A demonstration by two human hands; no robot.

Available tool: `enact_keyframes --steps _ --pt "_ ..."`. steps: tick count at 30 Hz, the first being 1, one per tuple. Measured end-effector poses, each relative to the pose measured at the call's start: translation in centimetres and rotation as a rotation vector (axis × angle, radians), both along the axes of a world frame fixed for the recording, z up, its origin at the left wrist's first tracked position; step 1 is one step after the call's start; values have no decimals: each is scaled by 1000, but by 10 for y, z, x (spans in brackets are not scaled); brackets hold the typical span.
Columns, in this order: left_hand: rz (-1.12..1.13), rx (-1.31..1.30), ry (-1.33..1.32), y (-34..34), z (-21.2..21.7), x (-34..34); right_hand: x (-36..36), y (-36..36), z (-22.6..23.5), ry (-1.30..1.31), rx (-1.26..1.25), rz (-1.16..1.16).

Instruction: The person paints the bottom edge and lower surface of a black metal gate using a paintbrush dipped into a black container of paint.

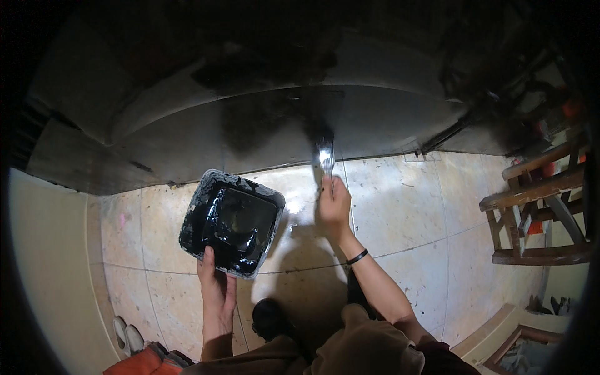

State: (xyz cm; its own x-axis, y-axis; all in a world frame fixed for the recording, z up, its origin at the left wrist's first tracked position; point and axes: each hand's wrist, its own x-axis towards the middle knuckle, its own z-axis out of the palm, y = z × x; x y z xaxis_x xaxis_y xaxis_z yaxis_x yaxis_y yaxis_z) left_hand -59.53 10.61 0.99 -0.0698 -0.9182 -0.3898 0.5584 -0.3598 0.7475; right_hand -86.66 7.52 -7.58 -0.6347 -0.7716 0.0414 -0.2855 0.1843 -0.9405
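Note:
My left hand (pixel 215 284) grips the lower edge of a square plastic tub (pixel 269 215), its thumb over the rim. Glossy black paint (pixel 240 219) coats the inside of the tub, and dried smears cover its rim. In my right hand (pixel 334 203) is a paintbrush (pixel 325 156) with a shiny metal band, pointing away from me. Its dark bristles are against or very near a grey panel (pixel 375 119); contact is hard to make out. Darker black patches (pixel 253 128) show on the panel to the left of the brush.
Pale floor tiles (pixel 400 212) with dark specks lie below. A wooden stool or chair frame (pixel 531 200) stands at the right. Light shoes (pixel 128 337) and an orange item (pixel 144 361) are at the lower left. A cream wall (pixel 50 250) bounds the left side.

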Motion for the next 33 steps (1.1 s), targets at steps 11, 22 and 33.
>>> enact_keyframes --steps 11,22,33 --pt "122 -15 -13 0 -14 6 -1 0 84 -214 -154 58" --pt "148 -38 58 -4 -15 -6 -9 6 -78 -154 54 -3" --pt "188 -9 48 -3 -18 -2 -9 -42 -2 -7 5 7"
